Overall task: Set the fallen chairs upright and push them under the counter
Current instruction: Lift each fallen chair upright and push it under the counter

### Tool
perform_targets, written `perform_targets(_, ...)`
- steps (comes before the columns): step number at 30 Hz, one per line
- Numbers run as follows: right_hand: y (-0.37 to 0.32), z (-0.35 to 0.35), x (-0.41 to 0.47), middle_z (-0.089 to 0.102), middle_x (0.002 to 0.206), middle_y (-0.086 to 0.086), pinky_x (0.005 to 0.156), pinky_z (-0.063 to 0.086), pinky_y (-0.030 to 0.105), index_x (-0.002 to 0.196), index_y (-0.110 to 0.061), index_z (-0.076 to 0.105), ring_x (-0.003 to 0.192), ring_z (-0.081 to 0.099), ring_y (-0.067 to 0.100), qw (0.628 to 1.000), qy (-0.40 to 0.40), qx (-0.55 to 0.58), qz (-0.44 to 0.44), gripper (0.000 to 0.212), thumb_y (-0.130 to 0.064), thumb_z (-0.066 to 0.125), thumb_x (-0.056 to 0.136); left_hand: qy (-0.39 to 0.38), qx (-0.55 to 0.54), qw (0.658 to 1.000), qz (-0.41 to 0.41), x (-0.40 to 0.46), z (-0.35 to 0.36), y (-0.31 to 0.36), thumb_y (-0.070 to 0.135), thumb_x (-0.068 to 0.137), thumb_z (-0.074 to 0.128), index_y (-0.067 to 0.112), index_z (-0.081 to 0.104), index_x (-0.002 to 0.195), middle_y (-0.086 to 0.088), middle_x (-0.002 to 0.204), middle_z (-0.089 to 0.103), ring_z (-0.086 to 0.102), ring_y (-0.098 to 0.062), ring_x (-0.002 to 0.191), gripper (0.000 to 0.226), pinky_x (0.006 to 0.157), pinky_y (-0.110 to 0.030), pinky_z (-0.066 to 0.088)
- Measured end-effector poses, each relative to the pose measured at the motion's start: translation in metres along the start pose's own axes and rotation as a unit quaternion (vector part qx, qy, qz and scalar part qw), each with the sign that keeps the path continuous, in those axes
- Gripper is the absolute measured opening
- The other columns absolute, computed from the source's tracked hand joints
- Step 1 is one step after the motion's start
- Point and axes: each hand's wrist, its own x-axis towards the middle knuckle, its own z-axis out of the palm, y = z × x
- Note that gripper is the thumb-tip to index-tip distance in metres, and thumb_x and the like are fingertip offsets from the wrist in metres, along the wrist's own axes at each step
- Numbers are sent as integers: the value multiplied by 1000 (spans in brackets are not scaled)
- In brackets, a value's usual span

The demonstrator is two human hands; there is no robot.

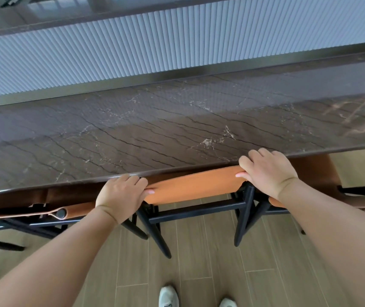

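Observation:
An upright chair with an orange leather backrest and black legs stands right at the front edge of the dark marble counter, its seat hidden beneath the top. My left hand grips the left end of the backrest, thumb on its near face. My right hand grips the right end the same way, fingers over the top against the counter edge.
Another orange-and-black chair sits tucked under the counter at the left, and a third at the right. A ribbed grey panel rises behind the counter. Wood-plank floor lies below, with my white shoes at the bottom.

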Motion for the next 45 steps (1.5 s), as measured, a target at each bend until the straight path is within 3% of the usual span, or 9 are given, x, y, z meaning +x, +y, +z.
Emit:
perform_targets(4,-19,-2,3,48,66,9,44,35,34,87,-7,53,57,49,31,1000,8,13,-10,38,-38,74,83,15,-2,1000,13,-1,8,-23,51,104,12,14,59,77,-3,65,55,55,-27,56,66,46,-34,44)
perform_targets(9,-28,-7,16,50,66,7,46,31,32,87,-8,56,59,51,29,1000,2,-1,1,34,-39,71,86,23,12,999,29,4,15,-44,47,96,37,11,60,78,-6,67,55,56,-31,58,46,47,-36,43)
perform_targets(20,-47,-8,24,49,64,8,46,30,32,82,-7,56,57,50,29,999,26,20,4,31,-33,72,87,0,15,1000,6,4,20,-64,47,97,33,10,59,78,-8,69,54,54,-32,59,48,49,-37,42)
perform_targets(25,-52,-5,14,50,65,5,47,36,34,79,-10,55,58,50,28,999,22,34,9,29,-31,75,86,14,8,1000,-9,-11,24,-51,47,97,39,12,56,78,-5,67,50,50,-30,57,43,48,-36,39)
perform_targets(29,-49,2,2,50,64,4,50,28,32,77,-11,55,56,50,28,999,9,41,12,30,-24,83,78,21,-5,999,-35,-23,24,-26,41,95,42,12,57,78,-5,66,52,53,-31,57,37,49,-37,41)
perform_targets(37,-17,14,-5,53,67,7,52,28,33,80,-8,58,58,52,29,1000,12,28,-6,30,-26,81,79,-34,12,998,-58,-18,25,12,43,95,46,15,55,77,-2,66,48,47,-26,56,35,48,-35,35)
perform_targets(45,-4,27,-13,52,68,7,51,29,34,83,-8,57,59,50,29,1000,10,24,-5,28,-32,72,87,-31,12,998,-48,-14,27,30,45,101,38,15,55,75,-2,64,46,43,-25,54,44,47,-34,31)
